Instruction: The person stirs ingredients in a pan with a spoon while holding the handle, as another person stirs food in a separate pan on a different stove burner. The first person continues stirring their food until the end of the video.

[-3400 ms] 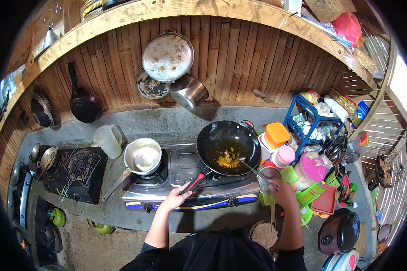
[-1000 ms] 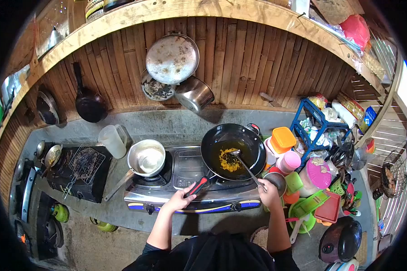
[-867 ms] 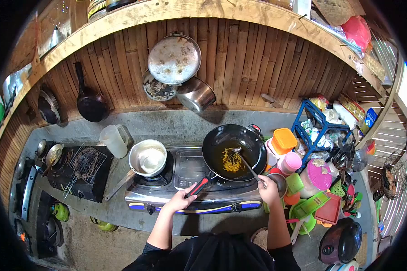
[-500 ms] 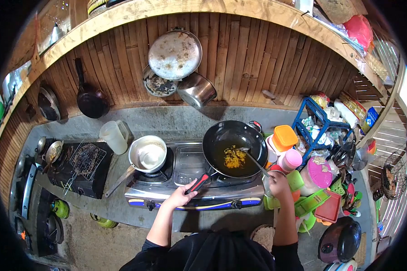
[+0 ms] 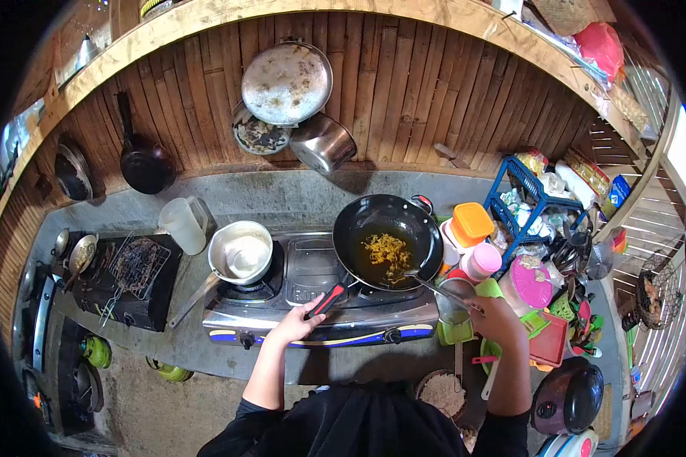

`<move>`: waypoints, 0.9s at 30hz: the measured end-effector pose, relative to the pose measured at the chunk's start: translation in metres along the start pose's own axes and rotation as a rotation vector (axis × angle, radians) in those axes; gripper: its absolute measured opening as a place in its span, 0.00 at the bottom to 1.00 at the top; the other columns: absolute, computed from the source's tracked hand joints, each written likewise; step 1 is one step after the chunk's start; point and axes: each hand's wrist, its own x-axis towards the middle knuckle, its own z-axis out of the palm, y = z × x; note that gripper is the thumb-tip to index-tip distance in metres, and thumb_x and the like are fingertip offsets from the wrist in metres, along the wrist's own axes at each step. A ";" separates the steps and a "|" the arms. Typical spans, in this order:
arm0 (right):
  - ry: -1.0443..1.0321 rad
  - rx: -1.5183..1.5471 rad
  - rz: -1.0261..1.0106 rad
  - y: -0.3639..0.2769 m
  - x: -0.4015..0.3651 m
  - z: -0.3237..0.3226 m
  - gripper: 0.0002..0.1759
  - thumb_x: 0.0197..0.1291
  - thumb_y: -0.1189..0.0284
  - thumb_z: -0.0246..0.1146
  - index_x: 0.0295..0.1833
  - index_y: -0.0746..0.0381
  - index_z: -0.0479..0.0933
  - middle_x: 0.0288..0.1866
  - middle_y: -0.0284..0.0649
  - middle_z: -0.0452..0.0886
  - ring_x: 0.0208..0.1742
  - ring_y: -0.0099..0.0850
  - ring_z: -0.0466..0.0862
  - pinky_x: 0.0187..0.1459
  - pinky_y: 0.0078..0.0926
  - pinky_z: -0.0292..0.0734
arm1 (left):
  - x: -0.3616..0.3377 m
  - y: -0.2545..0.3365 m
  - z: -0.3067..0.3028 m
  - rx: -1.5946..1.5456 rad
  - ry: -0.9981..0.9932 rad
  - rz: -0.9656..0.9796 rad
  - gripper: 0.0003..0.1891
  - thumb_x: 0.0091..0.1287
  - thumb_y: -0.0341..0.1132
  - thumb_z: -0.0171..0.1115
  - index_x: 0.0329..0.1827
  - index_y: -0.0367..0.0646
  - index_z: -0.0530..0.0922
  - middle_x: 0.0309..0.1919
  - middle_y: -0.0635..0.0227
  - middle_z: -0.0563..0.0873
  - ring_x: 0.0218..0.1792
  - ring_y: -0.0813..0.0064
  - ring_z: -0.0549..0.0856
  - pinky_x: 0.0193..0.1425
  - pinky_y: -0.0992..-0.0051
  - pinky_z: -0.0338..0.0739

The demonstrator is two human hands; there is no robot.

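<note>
Along a grey bench (image 5: pixel 229 356), a gas stove (image 5: pixel 306 283) is carrying a black wok (image 5: pixel 356 226) on its right side and a pale pot (image 5: pixel 223 266) on its left. The person's right hand (image 5: pixel 498 316) is keeping its grip closed on a metal utensil (image 5: pixel 439 288); the left hand (image 5: pixel 295 323) is clasping the wok's red-and-black handle (image 5: pixel 328 299), apparently steadying it. Since half a second ago, the utensil's tip has been shifting toward the wok's near-right wall, and golden shreds (image 5: pixel 387 250) are now lying more loosely spread in the oil, a sign the stirring is probably separating them
</note>
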 end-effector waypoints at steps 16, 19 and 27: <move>-0.026 -0.080 0.024 -0.033 -0.023 -0.039 0.11 0.54 0.73 0.57 0.42 0.63 0.80 0.33 0.54 0.81 0.36 0.50 0.81 0.39 0.42 0.76 | -0.006 0.014 -0.001 -0.064 -0.054 -0.085 0.29 0.65 0.34 0.61 0.69 0.50 0.63 0.63 0.68 0.73 0.46 0.80 0.77 0.54 0.82 0.69; -0.025 -0.083 0.011 -0.031 -0.024 -0.039 0.11 0.54 0.73 0.57 0.42 0.64 0.80 0.32 0.55 0.81 0.36 0.50 0.81 0.39 0.42 0.76 | -0.008 0.021 -0.001 -0.114 -0.070 -0.196 0.28 0.64 0.33 0.61 0.68 0.47 0.64 0.66 0.64 0.70 0.60 0.76 0.72 0.64 0.79 0.61; -0.059 0.012 -0.107 -0.012 -0.020 -0.025 0.14 0.57 0.71 0.58 0.50 0.59 0.79 0.27 0.50 0.79 0.27 0.41 0.80 0.31 0.35 0.72 | -0.007 0.016 -0.001 -0.084 -0.054 -0.136 0.28 0.64 0.34 0.61 0.68 0.46 0.64 0.65 0.63 0.70 0.63 0.76 0.70 0.66 0.78 0.59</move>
